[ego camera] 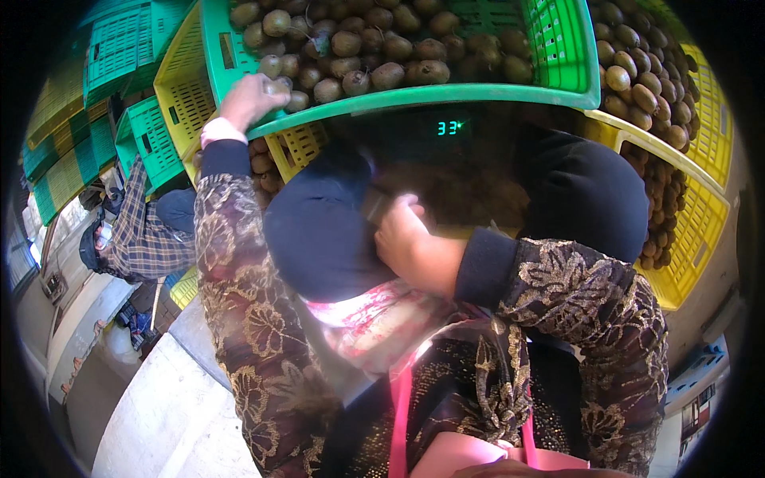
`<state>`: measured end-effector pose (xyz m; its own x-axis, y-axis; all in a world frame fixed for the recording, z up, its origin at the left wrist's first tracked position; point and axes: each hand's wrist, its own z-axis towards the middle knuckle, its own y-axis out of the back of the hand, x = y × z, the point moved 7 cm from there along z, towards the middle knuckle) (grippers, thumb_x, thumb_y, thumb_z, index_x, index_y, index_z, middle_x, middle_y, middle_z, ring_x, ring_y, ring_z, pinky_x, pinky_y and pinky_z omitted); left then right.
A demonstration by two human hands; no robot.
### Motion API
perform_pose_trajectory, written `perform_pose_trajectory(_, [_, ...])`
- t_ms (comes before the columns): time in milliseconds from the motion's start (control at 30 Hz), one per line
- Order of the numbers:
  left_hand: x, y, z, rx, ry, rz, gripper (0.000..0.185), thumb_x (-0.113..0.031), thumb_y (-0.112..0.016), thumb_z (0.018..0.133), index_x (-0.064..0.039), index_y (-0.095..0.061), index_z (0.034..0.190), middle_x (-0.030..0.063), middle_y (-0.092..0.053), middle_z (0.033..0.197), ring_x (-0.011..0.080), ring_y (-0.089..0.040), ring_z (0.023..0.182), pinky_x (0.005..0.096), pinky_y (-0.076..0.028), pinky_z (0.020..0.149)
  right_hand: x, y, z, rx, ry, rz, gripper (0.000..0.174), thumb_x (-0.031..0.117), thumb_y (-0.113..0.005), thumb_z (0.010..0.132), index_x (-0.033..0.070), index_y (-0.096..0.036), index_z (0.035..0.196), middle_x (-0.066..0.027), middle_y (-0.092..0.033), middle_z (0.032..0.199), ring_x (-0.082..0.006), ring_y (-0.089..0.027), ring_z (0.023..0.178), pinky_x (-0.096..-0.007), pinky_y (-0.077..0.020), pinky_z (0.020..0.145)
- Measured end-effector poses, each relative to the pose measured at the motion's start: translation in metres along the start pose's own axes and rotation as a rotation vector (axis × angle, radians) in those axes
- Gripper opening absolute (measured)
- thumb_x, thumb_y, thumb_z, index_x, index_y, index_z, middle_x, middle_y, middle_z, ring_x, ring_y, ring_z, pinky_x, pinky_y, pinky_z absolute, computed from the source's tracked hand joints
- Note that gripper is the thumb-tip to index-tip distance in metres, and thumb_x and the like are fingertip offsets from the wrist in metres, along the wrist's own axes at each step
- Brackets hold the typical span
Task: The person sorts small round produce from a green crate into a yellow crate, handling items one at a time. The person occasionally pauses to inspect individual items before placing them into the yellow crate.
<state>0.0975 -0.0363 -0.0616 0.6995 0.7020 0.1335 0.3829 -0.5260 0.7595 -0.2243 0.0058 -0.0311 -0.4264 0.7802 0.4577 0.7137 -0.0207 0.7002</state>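
Observation:
At the near left corner of the green plastic crate point(418, 95), my left hand point(248, 104) has its fingers closed around a kiwifruit point(277, 88). Many more brown kiwifruit point(388, 76) lie loose in that crate, with a small leaf scrap point(321, 43) among them. My right hand point(406, 236) is low over my lap, beside my left knee point(329, 227). Its fingers are curled and partly hidden, so whether it holds anything is unclear. Beneath the crate's rim, a lit green digital display point(449, 128) glows in the shade.
Yellow crates point(687, 227) of kiwifruit stand to the right. Another yellow crate point(296, 149) with kiwifruit is below on the left. Stacked green and yellow crates point(119, 54) rise at far left, near a person in a checked shirt point(152, 239).

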Motion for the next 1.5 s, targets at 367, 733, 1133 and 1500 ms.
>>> perform_pose_trajectory(367, [-0.006,0.015,-0.047,-0.066,-0.142,-1.019,0.047,-0.040,-0.065,0.088,-0.011,-0.060,0.124,-0.0029,-0.063,0.106,0.0019,-0.049,0.077,0.0167,-0.035,0.060,-0.001,-0.003,-0.001,0.039,0.040,-0.019,0.047,0.039,-0.057,0.085,0.003,-0.064,0.113,-0.0139,-0.060,0.108,-0.0364,-0.060,0.085,-0.0570,-0.0446,0.082])
perform_pose_trajectory(733, [-0.026,0.019,-0.047,-0.106,-0.290,-1.137,0.042,-0.035,-0.056,0.094,-0.007,-0.056,0.126,0.0027,-0.059,0.118,0.0108,-0.055,0.105,0.0269,-0.041,0.089,-0.004,0.002,-0.015,0.002,-0.001,0.063,0.030,0.034,-0.061,0.083,0.012,-0.072,0.100,-0.0072,-0.068,0.096,-0.0332,-0.062,0.086,-0.0569,-0.0447,0.074])
perform_pose_trajectory(1133, [-0.242,0.072,-0.065,0.438,-0.531,-1.561,0.048,-0.030,-0.058,0.093,-0.007,-0.044,0.133,0.0097,-0.059,0.114,0.0209,-0.066,0.086,0.0221,-0.050,0.060,0.004,0.007,0.006,-0.147,-0.164,-0.052,0.020,0.019,-0.062,0.080,0.007,-0.072,0.093,-0.0109,-0.067,0.082,-0.0332,-0.064,0.074,-0.0526,-0.0457,0.074])
perform_pose_trajectory(1500, [-0.441,0.155,-0.003,0.548,-0.831,-1.952,0.037,-0.011,-0.049,0.096,0.008,-0.044,0.127,0.0216,-0.050,0.126,0.0369,-0.053,0.115,0.0428,-0.048,0.102,-0.010,0.009,-0.029,-0.219,-0.203,0.041,0.027,0.025,-0.060,0.081,0.007,-0.071,0.097,-0.0119,-0.067,0.087,-0.0334,-0.064,0.075,-0.0539,-0.0463,0.073])
